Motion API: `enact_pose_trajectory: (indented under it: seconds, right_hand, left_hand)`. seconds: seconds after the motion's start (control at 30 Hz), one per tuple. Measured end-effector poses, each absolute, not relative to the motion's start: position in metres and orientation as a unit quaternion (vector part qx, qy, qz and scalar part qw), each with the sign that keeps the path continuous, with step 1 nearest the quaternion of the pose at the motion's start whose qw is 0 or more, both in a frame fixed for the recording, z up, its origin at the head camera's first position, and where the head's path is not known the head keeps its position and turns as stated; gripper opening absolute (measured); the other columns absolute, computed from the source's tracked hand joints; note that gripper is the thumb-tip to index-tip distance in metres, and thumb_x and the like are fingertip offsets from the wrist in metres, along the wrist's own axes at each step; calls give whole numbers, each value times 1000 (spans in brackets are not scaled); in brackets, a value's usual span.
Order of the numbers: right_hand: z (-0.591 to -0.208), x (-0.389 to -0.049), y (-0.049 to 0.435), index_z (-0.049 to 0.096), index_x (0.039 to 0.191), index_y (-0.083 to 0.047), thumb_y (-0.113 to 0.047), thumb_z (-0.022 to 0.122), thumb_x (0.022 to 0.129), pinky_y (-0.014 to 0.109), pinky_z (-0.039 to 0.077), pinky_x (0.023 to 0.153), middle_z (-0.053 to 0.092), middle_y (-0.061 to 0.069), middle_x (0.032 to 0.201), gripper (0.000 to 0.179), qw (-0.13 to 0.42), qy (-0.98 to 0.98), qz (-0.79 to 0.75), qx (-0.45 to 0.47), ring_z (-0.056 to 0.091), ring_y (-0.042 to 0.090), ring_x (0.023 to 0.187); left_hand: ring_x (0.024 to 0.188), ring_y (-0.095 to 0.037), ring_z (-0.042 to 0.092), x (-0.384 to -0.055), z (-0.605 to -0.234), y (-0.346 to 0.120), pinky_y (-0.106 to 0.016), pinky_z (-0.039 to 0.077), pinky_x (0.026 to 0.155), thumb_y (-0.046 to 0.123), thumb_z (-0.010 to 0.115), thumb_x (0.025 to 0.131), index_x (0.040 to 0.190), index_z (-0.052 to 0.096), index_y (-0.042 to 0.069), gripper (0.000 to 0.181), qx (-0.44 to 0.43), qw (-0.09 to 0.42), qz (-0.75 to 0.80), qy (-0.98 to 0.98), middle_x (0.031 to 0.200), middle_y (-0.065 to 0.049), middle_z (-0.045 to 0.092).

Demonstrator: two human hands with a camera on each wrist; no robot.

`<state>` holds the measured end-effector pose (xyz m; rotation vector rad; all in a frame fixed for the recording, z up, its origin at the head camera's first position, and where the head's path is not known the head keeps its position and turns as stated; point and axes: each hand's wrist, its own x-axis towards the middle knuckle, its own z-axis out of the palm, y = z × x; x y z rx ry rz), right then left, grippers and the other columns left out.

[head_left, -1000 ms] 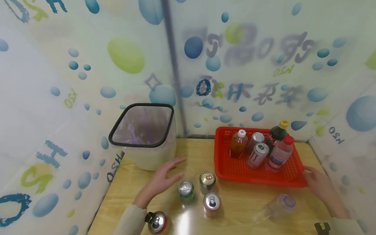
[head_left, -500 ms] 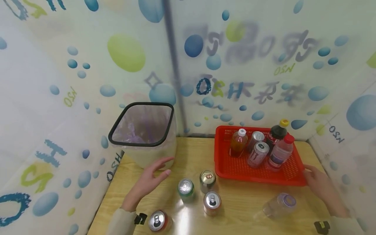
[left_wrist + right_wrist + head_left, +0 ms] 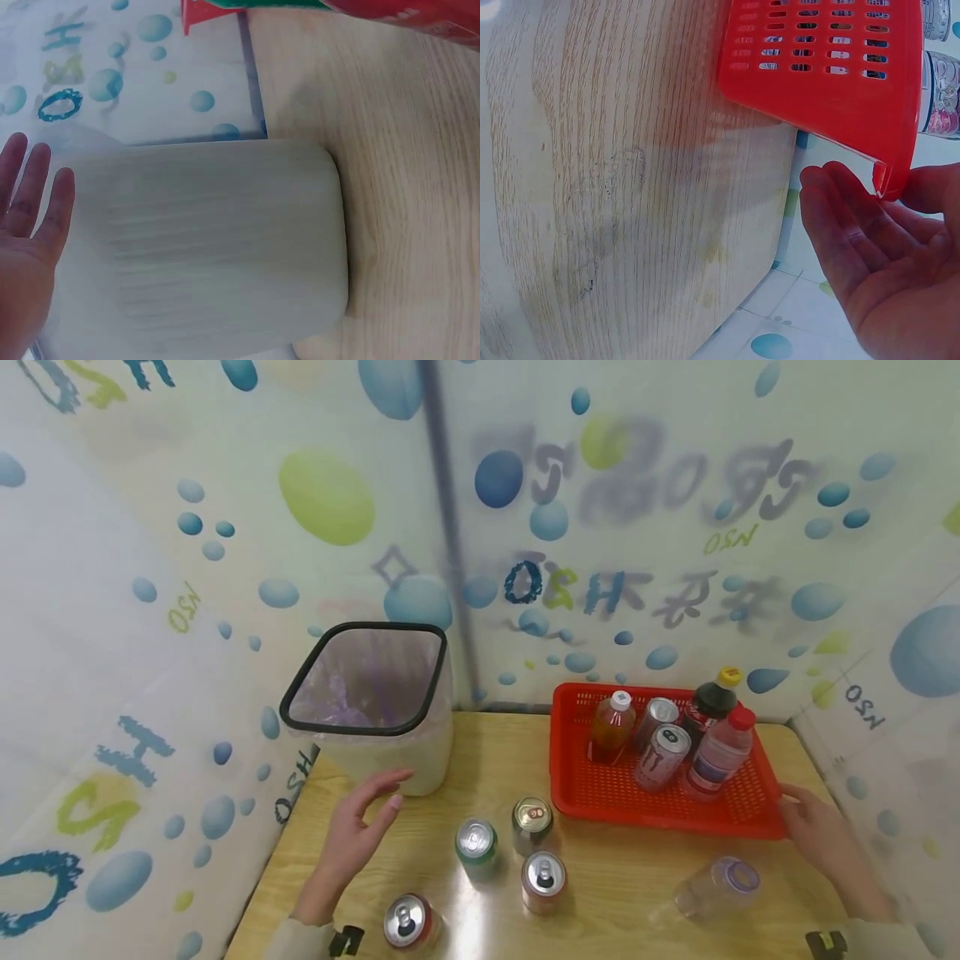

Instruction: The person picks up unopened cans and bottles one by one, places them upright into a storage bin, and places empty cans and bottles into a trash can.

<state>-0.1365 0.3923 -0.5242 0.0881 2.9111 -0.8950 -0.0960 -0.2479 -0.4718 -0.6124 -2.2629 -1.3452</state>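
My right hand [image 3: 817, 835] is at the right front corner of a red plastic basket [image 3: 667, 823]. In the right wrist view, the thumb lies over the basket's rim and the other fingers are below it, pinching the corner. Inside the basket are a tea-coloured bottle [image 3: 612, 731], two cans, a yellow-capped cola bottle [image 3: 705, 706] and a red-capped bottle [image 3: 720, 756]. My left hand [image 3: 348, 839] holds nothing; its fingers are spread and relaxed in front of the pale bin [image 3: 225, 240], which has a black rim and a plastic liner.
A green can [image 3: 476, 852], a gold-topped can [image 3: 532, 827] and a silver-topped can [image 3: 543, 885] stand mid-table. Nearer the front edge is a red can [image 3: 408, 922]. A transparent bottle [image 3: 705, 893] lies before the basket. Printed walls [image 3: 645, 527] close in the back and sides.
My left hand has drawn back to the left, away from the cans and toward the bin's front. The right hand and the basket have stayed in place.
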Motion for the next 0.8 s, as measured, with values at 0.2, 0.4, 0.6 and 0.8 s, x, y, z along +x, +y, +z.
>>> enact_pose_trajectory:
  seconds: [0.2,0.4,0.6,0.8]
  right_hand:
    - [-525,-131,390,40,137,22,-19,38,111,56,59,71,57,48,120,49,32,957,-286,27,67,55,95]
    - [-526,-125,387,35,139,26,-18,39,112,63,57,76,44,53,129,51,0,951,-308,22,55,67,107]
    - [-530,-122,389,34,140,26,-22,39,113,44,61,66,44,52,130,55,-5,947,-320,24,58,65,106]
    - [-536,-120,394,36,139,25,-24,40,113,37,60,60,45,52,129,56,4,948,-318,33,63,61,101]
  left_hand:
    - [117,-11,64,-91,-484,-255,-17,50,97,-17,65,88,126,70,-1,41,-221,217,-491,-814,121,-20,71]
    - [125,-6,60,-70,-496,-271,-20,49,101,-13,52,99,135,62,-4,38,-165,161,-542,-808,131,-22,65]
    - [133,-7,54,-43,-515,-284,-19,45,106,-8,41,105,146,51,-5,42,-160,109,-565,-802,143,-21,58]
    - [140,-9,48,-24,-537,-278,-20,40,111,21,51,111,153,42,-3,50,-193,93,-574,-790,151,-18,52]
